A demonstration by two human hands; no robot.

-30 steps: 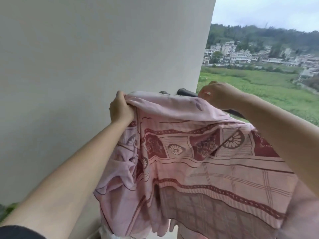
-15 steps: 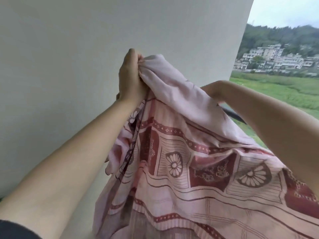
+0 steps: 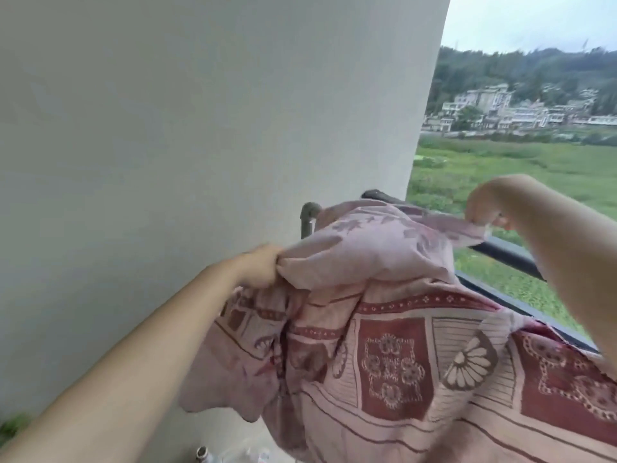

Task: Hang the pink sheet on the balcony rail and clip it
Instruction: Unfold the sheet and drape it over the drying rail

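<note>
Grips the pink sheet (image 3: 394,259) with both hands, raised over the left end of the dark balcony rail (image 3: 507,250). Clamps the fingers (image 3: 271,262) of the left hand (image 3: 260,267) round a bunched fold at the sheet's left edge, close to the pale wall (image 3: 200,128). Pinches a thin corner of the cloth with the right hand (image 3: 484,205), farther off and to the right, above the rail, fingers together on the fabric. Leaves the faintly printed pink side ballooned between the two hands, hiding the rail's left stretch, with the maroon patterned border hanging down on the near side toward the bottom right. Shows a grey pipe elbow (image 3: 309,212) just left of the sheet against the wall, and a green field (image 3: 500,162) with pale buildings (image 3: 484,105) far beyond the rail.
</note>
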